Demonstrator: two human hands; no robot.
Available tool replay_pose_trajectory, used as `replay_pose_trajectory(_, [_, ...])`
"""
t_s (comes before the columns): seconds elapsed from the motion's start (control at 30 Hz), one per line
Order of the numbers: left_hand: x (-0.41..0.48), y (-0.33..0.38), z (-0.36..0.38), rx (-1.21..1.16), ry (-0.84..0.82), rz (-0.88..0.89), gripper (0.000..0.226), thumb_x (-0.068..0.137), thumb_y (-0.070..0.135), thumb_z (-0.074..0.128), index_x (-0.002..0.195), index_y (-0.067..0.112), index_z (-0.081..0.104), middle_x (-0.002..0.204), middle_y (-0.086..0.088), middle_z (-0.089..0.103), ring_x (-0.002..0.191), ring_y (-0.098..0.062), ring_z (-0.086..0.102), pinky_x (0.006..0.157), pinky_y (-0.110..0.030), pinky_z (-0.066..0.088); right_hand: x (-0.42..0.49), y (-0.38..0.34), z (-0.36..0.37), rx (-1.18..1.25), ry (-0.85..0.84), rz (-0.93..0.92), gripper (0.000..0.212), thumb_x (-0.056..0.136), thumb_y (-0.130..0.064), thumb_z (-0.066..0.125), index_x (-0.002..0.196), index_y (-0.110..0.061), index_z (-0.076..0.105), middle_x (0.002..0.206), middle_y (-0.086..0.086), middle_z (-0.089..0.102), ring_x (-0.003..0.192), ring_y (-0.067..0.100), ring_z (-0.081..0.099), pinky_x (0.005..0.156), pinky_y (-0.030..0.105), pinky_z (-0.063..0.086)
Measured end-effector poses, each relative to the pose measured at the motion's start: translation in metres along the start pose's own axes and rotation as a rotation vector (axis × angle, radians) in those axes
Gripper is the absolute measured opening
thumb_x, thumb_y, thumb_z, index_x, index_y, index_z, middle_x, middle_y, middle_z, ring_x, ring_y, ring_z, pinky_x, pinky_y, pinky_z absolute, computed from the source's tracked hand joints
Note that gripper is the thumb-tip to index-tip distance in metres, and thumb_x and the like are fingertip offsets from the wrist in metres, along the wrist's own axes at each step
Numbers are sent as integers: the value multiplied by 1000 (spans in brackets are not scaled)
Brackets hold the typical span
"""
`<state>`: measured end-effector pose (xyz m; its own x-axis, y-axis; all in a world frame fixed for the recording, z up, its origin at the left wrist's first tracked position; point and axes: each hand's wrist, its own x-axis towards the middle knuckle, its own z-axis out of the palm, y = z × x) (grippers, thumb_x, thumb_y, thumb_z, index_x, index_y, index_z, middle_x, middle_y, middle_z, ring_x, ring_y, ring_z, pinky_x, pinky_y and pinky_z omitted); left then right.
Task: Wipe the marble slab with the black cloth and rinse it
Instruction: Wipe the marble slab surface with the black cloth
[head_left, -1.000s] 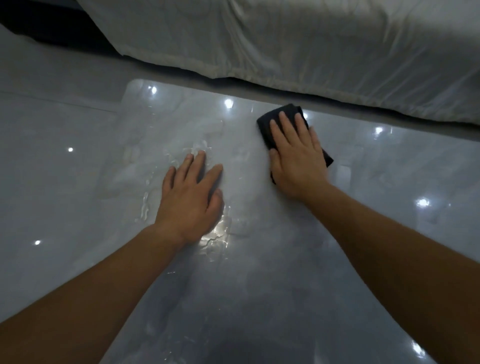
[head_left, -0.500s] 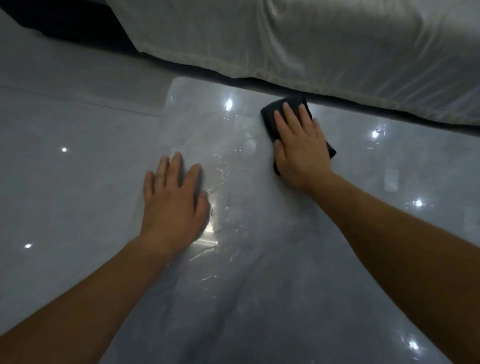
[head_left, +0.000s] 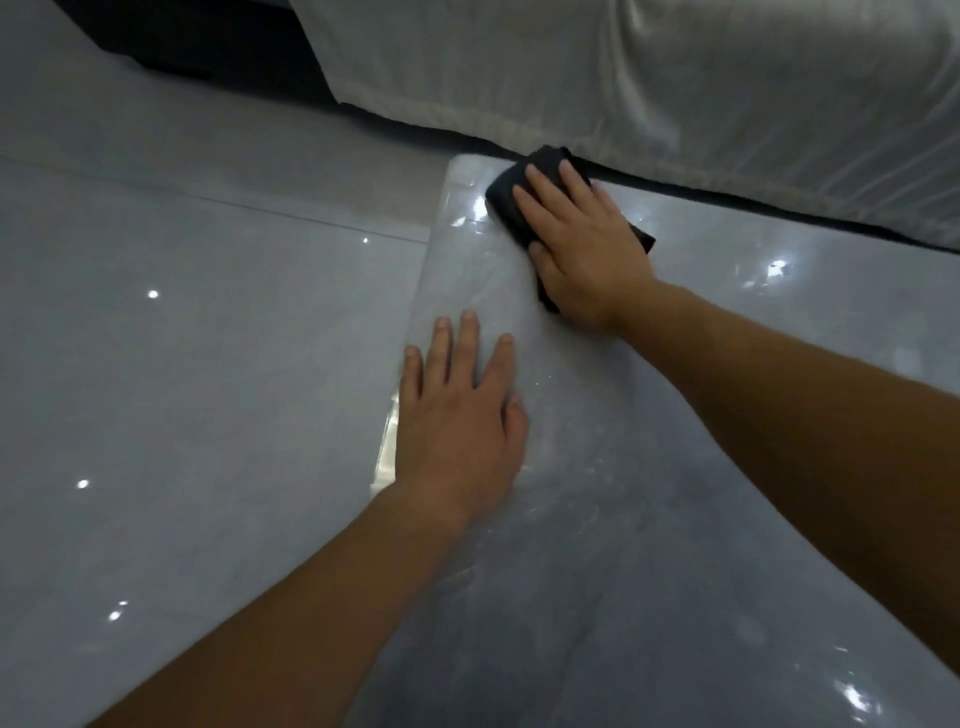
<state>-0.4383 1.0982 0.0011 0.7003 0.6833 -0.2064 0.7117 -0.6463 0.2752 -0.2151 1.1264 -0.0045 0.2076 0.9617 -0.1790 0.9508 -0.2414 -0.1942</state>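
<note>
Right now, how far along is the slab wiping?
Done: wet smears across the marble slab suggest passes already made. In hand: the right hand presses the black cloth flat at the far corner; the left hand rests on the slab's edge. Left: rinsing, not yet started.

A glossy grey tiled floor (head_left: 182, 364) carries the marble slab (head_left: 597, 519), which lies flat, its rounded far corner near the hem of a white sheet (head_left: 675, 78). On the streaky slab rest the black cloth (head_left: 511, 200), pressed under the flat right hand (head_left: 587, 249), and the left hand (head_left: 457, 415), spread flat at the slab's left edge.
</note>
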Motion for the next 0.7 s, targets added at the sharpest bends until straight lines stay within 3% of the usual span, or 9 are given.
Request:
replay_pose_trajectory(0.07, [-5, -8, -1, -51, -34, 38, 65, 95, 40, 32, 155, 18, 31, 167, -13, 13, 155, -30, 7, 125, -49, 5, -3, -10, 4, -15, -10, -55, 62, 101, -39, 25, 160, -21, 19, 169, 4, 13, 156, 30, 2, 126, 51, 6])
replay_pose_trajectory(0.23, [-48, -27, 5, -52, 6, 94, 59, 95, 35, 41, 149, 13, 39, 165, -19, 18, 154, -33, 11, 124, -51, 12, -61, -9, 7, -73, -131, -345, 60, 101, -39, 28, 159, -22, 26, 167, 1, 19, 156, 27, 6, 126, 48, 8])
replay_pose_trajectory(0.3, [-65, -30, 12, -11, -7, 100, 60, 95, 36, 43, 152, 15, 37, 166, -17, 16, 154, -32, 8, 124, -52, 10, -43, -5, 2, -76, -118, -335, 60, 101, -39, 28, 159, -22, 25, 167, 2, 19, 156, 28, 6, 126, 48, 7])
replay_pose_trajectory(0.47, [-71, -34, 24, 33, 3, 107, 64, 97, 38, 39, 157, 18, 28, 167, -15, 11, 155, -31, 4, 124, -53, 10, 13, -37, 5, 0, 4, -45, 59, 103, -34, 31, 160, -22, 19, 169, 4, 12, 156, 30, 1, 126, 50, 3])
replay_pose_trajectory(0.7, [-73, -33, 27, 62, 2, 96, 66, 98, 40, 28, 159, 17, 22, 168, -15, 6, 155, -31, 1, 124, -54, 8, -119, -17, 21, -92, -111, -365, 56, 104, -36, 30, 159, -25, 25, 167, 0, 19, 156, 27, 5, 126, 51, 11])
